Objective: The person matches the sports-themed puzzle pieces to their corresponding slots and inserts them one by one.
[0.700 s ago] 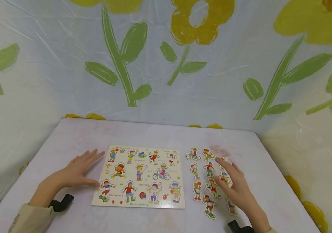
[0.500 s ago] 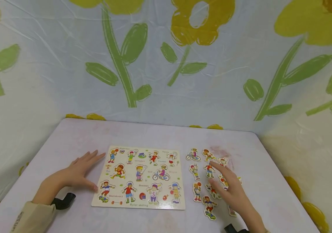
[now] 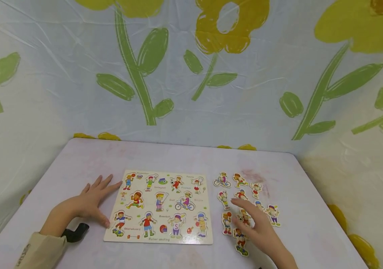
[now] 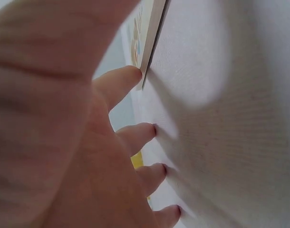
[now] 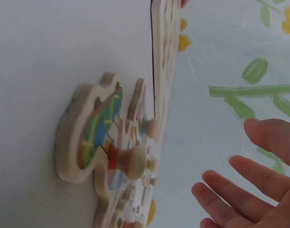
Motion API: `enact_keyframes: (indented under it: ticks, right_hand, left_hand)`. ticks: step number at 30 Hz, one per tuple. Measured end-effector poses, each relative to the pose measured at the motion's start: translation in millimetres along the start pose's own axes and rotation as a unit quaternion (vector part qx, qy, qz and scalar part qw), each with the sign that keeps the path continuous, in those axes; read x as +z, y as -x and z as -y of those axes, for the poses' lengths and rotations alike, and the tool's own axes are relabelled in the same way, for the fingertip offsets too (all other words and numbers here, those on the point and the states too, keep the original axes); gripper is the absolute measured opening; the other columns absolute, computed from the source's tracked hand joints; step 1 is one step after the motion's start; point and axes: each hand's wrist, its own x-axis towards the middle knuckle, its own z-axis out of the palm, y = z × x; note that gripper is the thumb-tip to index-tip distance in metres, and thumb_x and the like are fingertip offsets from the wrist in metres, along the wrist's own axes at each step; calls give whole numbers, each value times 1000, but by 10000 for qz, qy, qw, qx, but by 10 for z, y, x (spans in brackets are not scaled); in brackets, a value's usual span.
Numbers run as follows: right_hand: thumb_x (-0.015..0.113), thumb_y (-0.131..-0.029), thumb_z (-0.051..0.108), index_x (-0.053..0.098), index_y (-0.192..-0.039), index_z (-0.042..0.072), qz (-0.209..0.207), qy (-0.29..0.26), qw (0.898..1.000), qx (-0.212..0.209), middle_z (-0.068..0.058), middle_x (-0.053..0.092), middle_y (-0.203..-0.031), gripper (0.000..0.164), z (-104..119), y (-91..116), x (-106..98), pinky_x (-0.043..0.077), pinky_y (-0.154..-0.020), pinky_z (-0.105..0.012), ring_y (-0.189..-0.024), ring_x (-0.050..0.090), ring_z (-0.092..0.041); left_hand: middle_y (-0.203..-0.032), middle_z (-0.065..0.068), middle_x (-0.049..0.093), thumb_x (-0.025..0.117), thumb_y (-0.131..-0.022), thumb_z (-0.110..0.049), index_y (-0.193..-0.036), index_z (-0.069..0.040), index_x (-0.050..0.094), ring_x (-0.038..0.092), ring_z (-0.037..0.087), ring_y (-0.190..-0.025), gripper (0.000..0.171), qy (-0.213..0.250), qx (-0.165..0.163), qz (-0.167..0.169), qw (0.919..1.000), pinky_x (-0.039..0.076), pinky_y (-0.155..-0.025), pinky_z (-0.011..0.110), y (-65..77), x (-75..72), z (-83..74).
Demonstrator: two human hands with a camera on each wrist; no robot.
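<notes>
Right fingers [image 3: 246, 205] have shifted leftward, parted, empty, over pieces [image 3: 241, 245] beside the board [image 3: 144, 210], its long axis sideways.

Pale wood makes up the puzzle board [image 3: 170, 209], its printed face smooth and glossy enough to throw me a white glare near one corner, while the puzzle pieces [image 5: 71, 147] show bare, matt wooden edges and plain, rounded wooden knobs [image 5: 131, 162]. The table [image 3: 87, 160] has a matt surface, faintly ribbed up close. Beyond it, the flowered sheet [image 3: 191, 116] looks plasticky, creased and softly shiny; the sleeve [image 3: 41, 250] is dull cloth.
</notes>
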Motion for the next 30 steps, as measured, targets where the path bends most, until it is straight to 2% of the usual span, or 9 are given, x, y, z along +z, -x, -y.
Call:
enact_keyframes:
  ticks: [2, 6, 9, 13, 19, 23, 30]
  right_hand:
    - [78, -85, 6, 64, -129, 21, 47, -16, 10000, -67, 0, 67, -125, 49, -10, 11, 32, 38, -100, -11, -117, 60, -13]
    - [78, -84, 4, 70, -118, 16, 241, 62, 9997, -74, 2, 70, -115, 37, -13, 26, 79, 52, -90, -24, -107, 63, -11]
    - [79, -82, 4, 72, -110, 14, 355, 144, 9992, -95, 5, 70, -108, 30, -2, 33, 98, 55, -84, -31, -100, 64, -11]
    - [81, -79, 3, 73, -103, 13, 409, 139, 9988, -215, 6, 70, -102, 27, 5, 20, 115, 54, -80, -29, -94, 64, -12]
    - [83, -76, 0, 74, -99, 10, 362, 157, 9982, -455, 7, 68, -96, 26, 9, 8, 129, 50, -78, -19, -87, 63, -12]
    - [83, -74, -2, 75, -96, 9, 350, 310, 9965, -699, 8, 67, -92, 25, 1, 1, 141, 50, -74, -21, -83, 61, -10]
    - [84, -75, 2, 75, -98, 7, 676, 372, 9952, -602, 4, 64, -95, 25, -18, 33, 186, 50, -65, -21, -78, 58, -7]
  left_hand:
    - [-161, 29, 6, 91, -46, -58, -156, -14, 30, -5, 57, -143, 134, 19, -2, 43, 10000, -3, -104, 79, 6, 5, -4]
    - [-162, 28, 3, 92, -43, -59, -157, -15, 29, -8, 57, -143, 138, 128, 53, 77, 9999, -6, -103, 80, 16, 14, 5]
    - [-162, 26, 1, 91, -39, -63, -157, -16, 27, -11, 55, -144, 142, 119, 77, 74, 9999, -8, -103, 79, 15, 35, 34]
    - [-163, 24, -1, 90, -35, -64, -158, -15, 24, -13, 52, -144, 148, 16, 12, 75, 10000, -9, -104, 78, 4, 65, 62]
    - [-163, 26, -1, 94, -34, -56, -158, -11, 24, -11, 53, -144, 150, -45, -158, 138, 9998, -8, -105, 77, 4, 50, 7]
    - [-163, 26, 1, 94, -33, -56, -158, -12, 24, -8, 54, -144, 149, -286, -234, 123, 9992, -4, -105, 78, -7, 56, 1]
    - [-163, 24, 7, 92, -32, -61, -157, -15, 27, -2, 54, -144, 149, -470, -201, -57, 9987, 1, -105, 79, -8, 84, 33]
